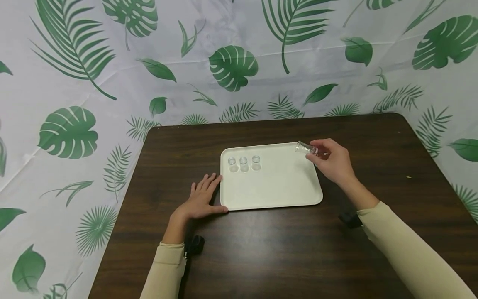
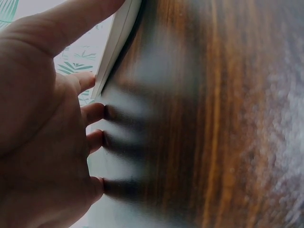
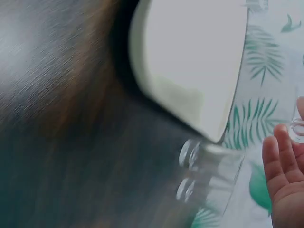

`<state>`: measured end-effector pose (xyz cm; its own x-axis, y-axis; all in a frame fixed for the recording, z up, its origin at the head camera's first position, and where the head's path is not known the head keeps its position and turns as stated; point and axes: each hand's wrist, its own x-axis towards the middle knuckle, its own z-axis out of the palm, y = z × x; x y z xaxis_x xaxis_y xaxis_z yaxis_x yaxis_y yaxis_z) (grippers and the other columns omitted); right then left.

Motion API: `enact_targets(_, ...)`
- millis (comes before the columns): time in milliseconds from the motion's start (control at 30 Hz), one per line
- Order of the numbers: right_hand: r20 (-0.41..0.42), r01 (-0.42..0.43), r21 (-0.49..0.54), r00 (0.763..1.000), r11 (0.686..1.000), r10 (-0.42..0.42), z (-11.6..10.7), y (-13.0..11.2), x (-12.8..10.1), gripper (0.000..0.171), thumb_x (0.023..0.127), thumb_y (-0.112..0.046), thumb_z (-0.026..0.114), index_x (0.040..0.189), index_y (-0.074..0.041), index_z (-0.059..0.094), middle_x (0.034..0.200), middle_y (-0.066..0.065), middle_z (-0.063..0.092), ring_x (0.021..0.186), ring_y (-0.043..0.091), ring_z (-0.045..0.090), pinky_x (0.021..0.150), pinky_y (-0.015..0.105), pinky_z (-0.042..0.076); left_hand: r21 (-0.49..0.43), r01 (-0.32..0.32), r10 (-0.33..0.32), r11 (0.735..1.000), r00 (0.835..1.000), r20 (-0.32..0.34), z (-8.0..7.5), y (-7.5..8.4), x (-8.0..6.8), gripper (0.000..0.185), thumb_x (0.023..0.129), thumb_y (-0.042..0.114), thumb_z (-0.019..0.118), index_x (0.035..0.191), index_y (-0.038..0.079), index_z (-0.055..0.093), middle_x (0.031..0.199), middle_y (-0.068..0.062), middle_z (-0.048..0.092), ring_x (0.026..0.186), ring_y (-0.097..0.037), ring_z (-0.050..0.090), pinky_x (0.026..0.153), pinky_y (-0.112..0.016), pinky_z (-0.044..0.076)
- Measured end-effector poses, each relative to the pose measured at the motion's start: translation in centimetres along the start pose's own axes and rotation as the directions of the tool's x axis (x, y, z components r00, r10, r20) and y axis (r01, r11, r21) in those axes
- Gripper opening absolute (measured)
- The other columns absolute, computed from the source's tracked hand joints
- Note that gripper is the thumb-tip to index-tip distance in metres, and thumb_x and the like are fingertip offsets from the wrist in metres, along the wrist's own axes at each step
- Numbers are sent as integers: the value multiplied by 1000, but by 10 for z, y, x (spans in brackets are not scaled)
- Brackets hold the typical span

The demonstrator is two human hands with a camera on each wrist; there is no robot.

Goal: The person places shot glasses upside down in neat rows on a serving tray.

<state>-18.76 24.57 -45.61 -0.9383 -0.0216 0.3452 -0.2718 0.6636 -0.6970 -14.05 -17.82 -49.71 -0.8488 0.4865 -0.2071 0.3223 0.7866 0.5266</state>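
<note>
- A makeshift tabletop filming corner, by its look; home, lab or office cannot be told.
- Creased leaf-print cloth [image 1: 239, 29] stands behind the dark wood-grain table [image 1: 254, 253] and along both its sides.
- Over the table's near part, black wrist cameras [image 1: 197, 245].
- On the table, a white tray [image 1: 272, 193].

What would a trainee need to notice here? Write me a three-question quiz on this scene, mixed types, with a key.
1. How many small clear vessels stand on the white tray in the head view?

2. True or false: the left hand grips a vessel.

3. In the head view, the vessel held in the right hand appears nearest which tray corner?
A) near left
B) far right
C) far left

Key:
1. Three.
2. False; its fingers are spread beside the tray's left edge.
3. B.
</note>
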Motion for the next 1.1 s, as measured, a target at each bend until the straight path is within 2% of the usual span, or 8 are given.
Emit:
enact_targets(100,15,-5,-12,1000,1000,5,9,-7,6,36,82,-11,81,114,-3,68,97,12,68,82,25,64,73,38,52,0,0,0,1000,1000,-2,0,-1,1,106,81,61,71,159,17,14,163,-13,9,148,-37,1,108,-69,-1)
enact_targets(267,55,-43,-8,998,999,43,23,-18,13,36,81,-12,81,113,-4,68,102,12,69,86,25,65,75,42,52,-7,1,-1,1000,1000,3,1,-2,1,106,81,61,71,159,17,14,164,-12,8,149,-37,0,109,-68,-2)
enact_targets(367,77,-36,0,996,999,36,33,-22,15,34,82,-11,80,114,-5,68,106,11,67,90,26,64,76,43,53,-14,-5,5,1000,1000,-2,1,-2,1,105,81,60,71,159,17,14,163,-13,8,148,-37,1,108,-69,-2)
enact_targets(767,107,43,10,993,999,-44,77,-28,13,34,84,-5,76,117,-4,69,100,10,60,85,23,56,70,39,53,-21,-22,21,1000,1000,-17,1,-3,0,105,82,58,71,159,13,15,163,-16,9,148,-40,1,107,-69,-2)
enact_targets(1100,178,102,-14,979,995,-98,99,-30,13,40,83,-3,74,122,-5,65,106,10,62,88,24,58,72,37,48,-22,-18,18,1000,1000,-13,0,-1,1,105,82,57,72,159,15,16,163,-15,10,148,-39,2,108,-69,-1)
